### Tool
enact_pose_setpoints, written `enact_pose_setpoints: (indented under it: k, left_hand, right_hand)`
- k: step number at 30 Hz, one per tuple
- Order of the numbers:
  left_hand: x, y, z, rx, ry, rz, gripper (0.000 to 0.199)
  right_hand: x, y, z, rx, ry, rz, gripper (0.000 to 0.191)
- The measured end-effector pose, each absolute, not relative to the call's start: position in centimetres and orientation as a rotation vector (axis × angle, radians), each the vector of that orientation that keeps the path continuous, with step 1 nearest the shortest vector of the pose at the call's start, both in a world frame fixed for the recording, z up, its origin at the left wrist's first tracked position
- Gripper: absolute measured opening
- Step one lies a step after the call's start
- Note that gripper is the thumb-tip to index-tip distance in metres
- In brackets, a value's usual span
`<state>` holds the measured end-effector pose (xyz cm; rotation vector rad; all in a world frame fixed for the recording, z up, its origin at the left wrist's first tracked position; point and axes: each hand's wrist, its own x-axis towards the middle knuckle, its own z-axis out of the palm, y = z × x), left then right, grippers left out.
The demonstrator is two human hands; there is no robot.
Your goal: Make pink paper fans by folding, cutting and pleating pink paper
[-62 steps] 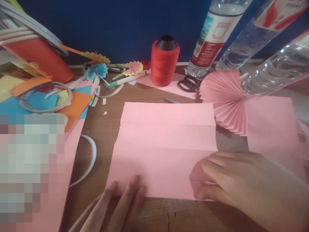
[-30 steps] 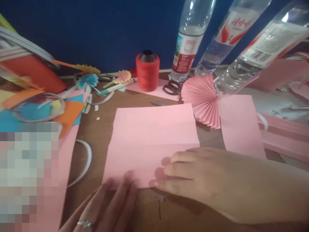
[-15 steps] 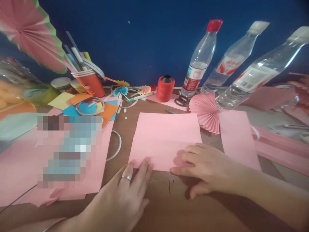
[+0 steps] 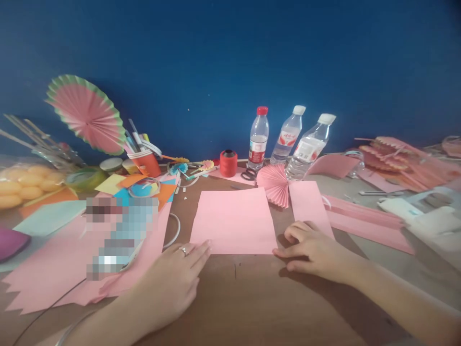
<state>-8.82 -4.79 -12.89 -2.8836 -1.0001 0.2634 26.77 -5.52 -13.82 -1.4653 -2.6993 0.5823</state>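
A sheet of pink paper (image 4: 233, 218) lies flat on the brown table (image 4: 248, 302) in front of me. My left hand (image 4: 175, 269), with a ring on one finger, rests its outstretched fingertips on the sheet's near left corner. At the near right corner, the index fingertip of my right hand (image 4: 311, 247) touches the paper's edge; its other fingers are bent and apart, with nothing in them. Just beyond the sheet's far right corner sits a pleated pink paper fan (image 4: 275, 185). Beside it lies a pink paper strip (image 4: 309, 204).
Behind stand a red thread spool (image 4: 228, 163), black-handled scissors (image 4: 249, 175) and bottles, one red-capped (image 4: 258, 144). At left are a paper cup of pens (image 4: 145, 163), a round pleated fan (image 4: 86, 115) and stacked pink sheets (image 4: 50, 264). A folded pink strip (image 4: 367, 223) lies right.
My view has tilted up and drawn back. My right hand has shifted from on top of the sheet out to its near right corner. The left hand stays at the near left corner.
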Motion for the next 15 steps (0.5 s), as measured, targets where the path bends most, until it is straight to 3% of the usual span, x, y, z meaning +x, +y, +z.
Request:
enact_pose_setpoints:
  k: [4, 15]
  left_hand:
    - [-10.0, -5.0, -13.4, -2.862, -1.025, 0.24, 0.06]
    - [-8.7, -6.0, -17.0, -2.612, -1.31, 0.163, 0.04]
  right_hand:
    - [24.8, -5.3, -13.2, -1.462, -2.637, 0.463, 0.024]
    - [23.0, -5.2, -14.1, -1.523, -2.52, 0.466, 0.028]
